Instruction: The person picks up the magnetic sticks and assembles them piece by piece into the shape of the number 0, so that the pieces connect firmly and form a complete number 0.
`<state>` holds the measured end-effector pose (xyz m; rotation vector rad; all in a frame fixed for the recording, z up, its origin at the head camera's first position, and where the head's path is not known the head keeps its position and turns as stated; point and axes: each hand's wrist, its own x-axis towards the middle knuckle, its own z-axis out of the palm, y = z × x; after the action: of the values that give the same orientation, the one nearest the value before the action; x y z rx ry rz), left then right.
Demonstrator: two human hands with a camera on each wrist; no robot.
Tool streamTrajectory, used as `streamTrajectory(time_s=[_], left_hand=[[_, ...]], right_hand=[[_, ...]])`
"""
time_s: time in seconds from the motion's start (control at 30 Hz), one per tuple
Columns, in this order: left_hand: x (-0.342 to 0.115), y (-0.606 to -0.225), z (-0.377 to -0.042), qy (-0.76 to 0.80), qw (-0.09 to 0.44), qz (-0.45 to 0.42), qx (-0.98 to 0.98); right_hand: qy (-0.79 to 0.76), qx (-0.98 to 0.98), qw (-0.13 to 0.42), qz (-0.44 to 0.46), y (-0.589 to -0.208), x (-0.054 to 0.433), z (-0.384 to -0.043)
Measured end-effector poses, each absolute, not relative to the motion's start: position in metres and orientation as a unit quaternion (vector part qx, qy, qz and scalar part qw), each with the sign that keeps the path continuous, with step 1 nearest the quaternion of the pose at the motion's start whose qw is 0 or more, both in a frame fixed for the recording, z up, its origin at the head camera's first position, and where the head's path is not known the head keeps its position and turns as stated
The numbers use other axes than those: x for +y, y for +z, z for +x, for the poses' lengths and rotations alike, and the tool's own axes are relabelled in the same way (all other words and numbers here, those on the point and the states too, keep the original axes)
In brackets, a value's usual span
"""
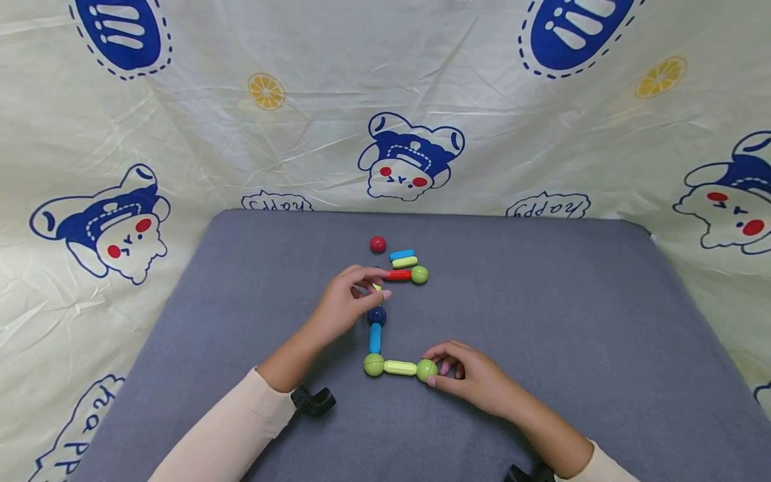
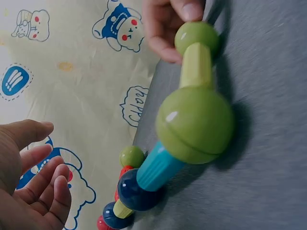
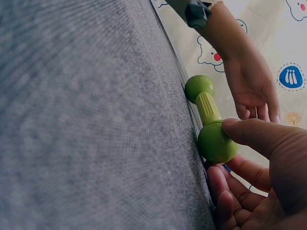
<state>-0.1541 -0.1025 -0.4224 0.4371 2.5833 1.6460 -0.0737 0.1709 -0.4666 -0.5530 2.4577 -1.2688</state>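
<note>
A chain of toy balls and sticks lies on the grey table. My right hand [image 1: 476, 380] pinches the green ball [image 1: 427, 370] at its near right end between thumb and fingers. From there a yellow-green stick [image 1: 400, 367] leads to a green corner ball [image 1: 373, 365], then a light blue stick [image 1: 375, 339] and a dark blue ball [image 1: 376, 316]. Above the farther part hovers my left hand [image 1: 345, 299], fingers loosely bent, holding nothing. It partly hides a short yellow stick [image 2: 123, 209] and a second dark blue ball [image 2: 112, 218]. A red stick [image 1: 399, 274] ends at another green ball [image 1: 419, 274].
Beyond the chain sit a loose red ball [image 1: 377, 244], a blue stick [image 1: 401, 255] and a yellow stick [image 1: 404, 263] side by side. A printed cloth [image 1: 325, 154] hangs behind the grey table [image 1: 542, 301].
</note>
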Motion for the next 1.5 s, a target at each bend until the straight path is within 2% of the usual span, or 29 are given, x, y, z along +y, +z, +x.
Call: streamTrajectory(time_s=[0.43,1.2,1.5], left_hand=[[-0.081,-0.437,-0.198,0.512,0.015,0.113,0.851],[-0.070,-0.445,-0.250,0.416,0.060,0.113,0.900],[-0.068,-0.451,-0.261,0.390,0.076,0.114,0.910]], right_hand=[[-0.443,0.861,0.167,-0.188,-0.466,0.172,-0.073],[-0.444,0.861,0.153,-0.195,-0.468,0.172,-0.072],[-0.440,0.864,0.152,-0.195,-0.468,0.171,-0.073]])
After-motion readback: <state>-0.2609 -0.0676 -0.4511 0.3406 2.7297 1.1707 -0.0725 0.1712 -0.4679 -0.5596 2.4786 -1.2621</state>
